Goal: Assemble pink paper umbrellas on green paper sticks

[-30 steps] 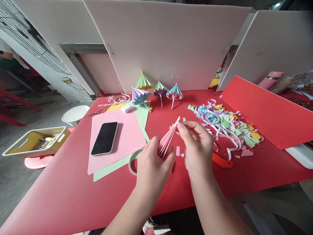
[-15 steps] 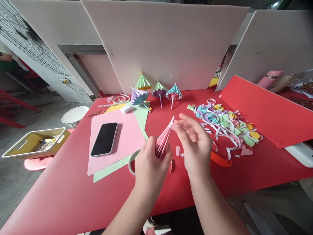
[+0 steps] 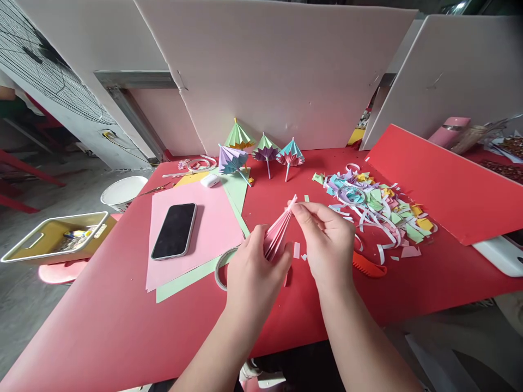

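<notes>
A pleated pink paper cone (image 3: 277,235), its folds gathered to a narrow tip, is held over the table. My left hand (image 3: 255,267) is closed around its wider lower part, thumb and fingers on either side. At the tip, my right hand (image 3: 327,239) pinches the paper between thumb and fingertips. A roll of tape (image 3: 220,272) lies on the table, partly behind my left hand. Just right of my right hand rests an orange-red cutter (image 3: 369,265). Small pink paper scraps (image 3: 296,250) lie between the hands.
Several folded paper umbrellas (image 3: 267,155) stand at the back of the red table (image 3: 122,305). A phone (image 3: 174,231) lies on pink paper sheets (image 3: 212,234) at left. Coloured scraps (image 3: 376,204) are heaped at right, beside a slanted red board (image 3: 449,185).
My right hand's fingers have closed in on the cone's tip, where they were more spread before. A small green scrap now shows on the table beyond that hand.
</notes>
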{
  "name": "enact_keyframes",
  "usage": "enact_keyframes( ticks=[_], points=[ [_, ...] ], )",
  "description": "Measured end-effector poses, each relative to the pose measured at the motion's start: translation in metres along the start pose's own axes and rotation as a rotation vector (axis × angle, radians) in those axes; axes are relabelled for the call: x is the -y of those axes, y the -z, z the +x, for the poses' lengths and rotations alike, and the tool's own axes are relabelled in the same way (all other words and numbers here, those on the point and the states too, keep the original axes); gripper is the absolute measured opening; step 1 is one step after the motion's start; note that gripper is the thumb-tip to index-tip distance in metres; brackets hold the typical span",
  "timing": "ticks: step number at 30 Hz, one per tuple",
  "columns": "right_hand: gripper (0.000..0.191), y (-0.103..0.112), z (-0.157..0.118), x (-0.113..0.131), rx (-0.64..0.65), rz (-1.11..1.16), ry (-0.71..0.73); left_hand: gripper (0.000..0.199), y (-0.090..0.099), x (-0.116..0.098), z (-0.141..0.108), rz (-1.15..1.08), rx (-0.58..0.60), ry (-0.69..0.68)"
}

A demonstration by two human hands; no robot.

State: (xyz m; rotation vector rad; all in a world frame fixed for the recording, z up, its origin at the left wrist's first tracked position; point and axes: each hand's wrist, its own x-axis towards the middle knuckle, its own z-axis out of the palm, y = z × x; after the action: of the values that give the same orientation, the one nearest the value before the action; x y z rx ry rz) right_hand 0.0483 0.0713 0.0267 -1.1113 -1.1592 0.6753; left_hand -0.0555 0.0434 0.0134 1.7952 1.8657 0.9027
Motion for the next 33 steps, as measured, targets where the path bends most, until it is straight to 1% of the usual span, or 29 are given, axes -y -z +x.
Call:
enact_keyframes(
  ticks=[4,6,7,9,10,11,12,13,15,17,20,22,26,30,33],
  points=[
    [0.012,0.001,0.002,-0.004,0.001,-0.032,0.031,0.035,0.01,-0.001,0.001,0.0,0.102,-0.007],
    [0.013,0.001,0.002,-0.003,0.005,-0.043,0.019,0.034,0.018,-0.001,0.002,-0.07,0.172,-0.02],
    [0.013,0.002,0.002,-0.002,0.009,-0.049,0.018,0.03,0.023,-0.001,0.003,-0.156,0.241,-0.016],
    [0.014,0.003,0.001,0.002,0.053,-0.056,0.011,0.026,0.031,0.001,0.006,-0.407,0.442,0.011],
    [0.014,0.004,0.001,0.004,0.091,-0.054,0.003,0.029,0.033,0.003,0.007,-0.536,0.544,0.025],
    [0.015,0.004,0.001,0.006,0.137,-0.051,-0.009,0.034,0.034,0.005,0.008,-0.647,0.62,0.041],
    [0.015,0.004,0.0,0.008,0.179,-0.05,-0.023,0.038,0.034,0.007,0.009,-0.73,0.662,0.055],
    [0.016,0.004,0.0,0.009,0.216,-0.054,-0.034,0.038,0.032,0.009,0.01,-0.786,0.677,0.069],
    [0.017,0.004,0.001,0.01,0.246,-0.088,-0.015,0.032,0.025,0.011,0.01,-0.843,0.651,0.096],
    [0.014,0.004,0.002,0.009,0.237,-0.159,0.051,0.023,0.018,0.009,0.01,-0.854,0.609,0.12],
    [0.011,0.005,0.003,0.007,0.198,-0.277,0.16,0.017,0.01,0.003,0.008,-0.819,0.559,0.151],
    [0.013,0.006,0.002,0.006,0.181,-0.352,0.209,0.014,0.008,0.0,0.006,-0.774,0.517,0.182],
    [0.017,0.007,-0.003,0.005,0.121,-0.518,0.342,0.011,0.006,-0.002,0.003,-0.683,0.407,0.193],
    [0.018,0.006,-0.007,0.007,0.059,-0.651,0.467,0.009,0.009,-0.007,0.002,-0.623,0.399,0.221],
    [0.016,0.006,-0.004,0.011,0.069,-0.679,0.457,0.01,0.012,-0.013,0.002,-0.615,0.402,0.256]
  ],
)
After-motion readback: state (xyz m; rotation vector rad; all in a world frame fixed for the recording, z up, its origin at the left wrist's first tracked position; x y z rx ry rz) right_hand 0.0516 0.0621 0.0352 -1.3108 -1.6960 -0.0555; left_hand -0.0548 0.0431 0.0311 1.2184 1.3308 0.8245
